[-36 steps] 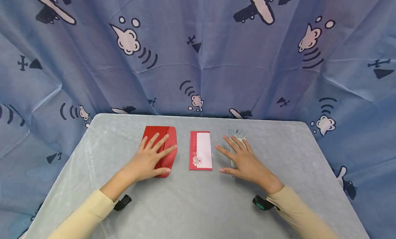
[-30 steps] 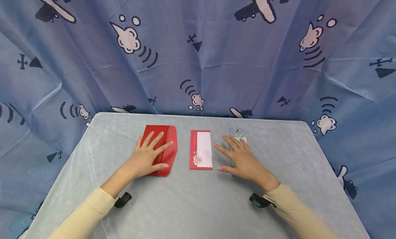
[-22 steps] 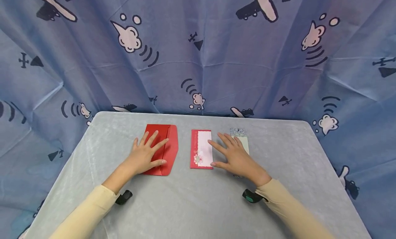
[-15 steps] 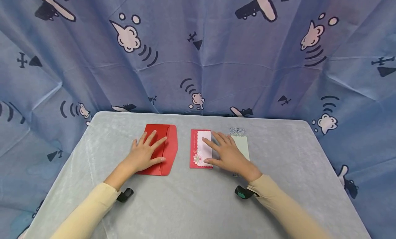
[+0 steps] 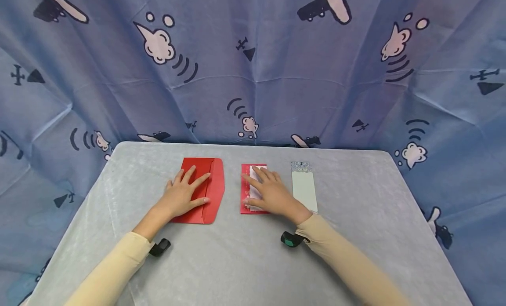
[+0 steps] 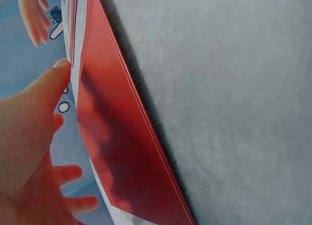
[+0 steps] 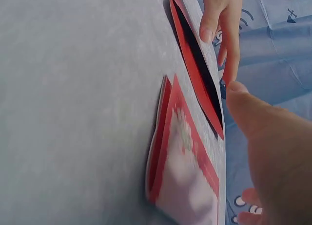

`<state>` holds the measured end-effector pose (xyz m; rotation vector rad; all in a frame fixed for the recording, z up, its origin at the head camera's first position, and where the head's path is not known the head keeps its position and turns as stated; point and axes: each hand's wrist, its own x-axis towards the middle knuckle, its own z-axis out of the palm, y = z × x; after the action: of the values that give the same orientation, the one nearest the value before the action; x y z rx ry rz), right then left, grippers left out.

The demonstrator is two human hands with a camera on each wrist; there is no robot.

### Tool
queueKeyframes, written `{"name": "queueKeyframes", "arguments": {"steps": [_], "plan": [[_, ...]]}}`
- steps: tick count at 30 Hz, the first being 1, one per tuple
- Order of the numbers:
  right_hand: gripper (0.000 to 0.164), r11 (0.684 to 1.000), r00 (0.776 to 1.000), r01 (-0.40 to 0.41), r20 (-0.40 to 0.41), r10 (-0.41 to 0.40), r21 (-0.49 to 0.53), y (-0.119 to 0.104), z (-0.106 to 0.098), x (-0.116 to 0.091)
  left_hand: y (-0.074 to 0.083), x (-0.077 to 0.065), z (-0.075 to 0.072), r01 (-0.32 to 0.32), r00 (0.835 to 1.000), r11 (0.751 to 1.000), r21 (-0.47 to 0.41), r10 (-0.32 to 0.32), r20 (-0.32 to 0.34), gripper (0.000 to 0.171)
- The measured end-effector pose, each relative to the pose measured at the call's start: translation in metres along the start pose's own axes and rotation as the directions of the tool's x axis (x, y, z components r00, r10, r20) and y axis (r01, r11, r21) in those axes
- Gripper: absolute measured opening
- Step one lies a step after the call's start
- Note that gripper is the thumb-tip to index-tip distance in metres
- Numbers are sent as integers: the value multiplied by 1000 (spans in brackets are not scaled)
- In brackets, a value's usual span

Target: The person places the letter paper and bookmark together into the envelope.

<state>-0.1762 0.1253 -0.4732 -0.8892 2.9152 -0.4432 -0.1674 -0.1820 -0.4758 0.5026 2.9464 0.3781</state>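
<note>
A red envelope (image 5: 216, 191) with its flap unfolded to the right lies on the left of the table. Over it, fingers spread, is my left hand (image 5: 179, 198); the left wrist view shows a gap and a shadow beneath. In the middle lies a folded red card (image 5: 244, 189) with a white panel and printed flowers. My right hand (image 5: 272, 196) is above this card, fingers spread, holding nothing and covering part of the panel. A pale bookmark-like card (image 5: 304, 187) with a blue-grey patterned top lies to the right, its lower end partly behind my wrist.
All the paper items lie on a grey cloth-covered table (image 5: 221, 266). Behind it hangs a blue curtain (image 5: 276, 95) printed with planes and clouds. In the right wrist view, the envelope's mouth (image 7: 197, 64) gapes a little.
My right hand has moved left from the pale patterned card to over the red card. The left hand has shifted slightly left above the envelope. The paper items have not moved.
</note>
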Motion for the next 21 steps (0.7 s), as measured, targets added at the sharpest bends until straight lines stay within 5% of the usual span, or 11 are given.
{"name": "queueKeyframes", "arguments": {"steps": [21], "plan": [[72, 994, 993, -90, 77, 86, 54, -49, 20, 52, 5, 5, 2, 27, 999, 1000, 17, -27, 39, 77]]}}
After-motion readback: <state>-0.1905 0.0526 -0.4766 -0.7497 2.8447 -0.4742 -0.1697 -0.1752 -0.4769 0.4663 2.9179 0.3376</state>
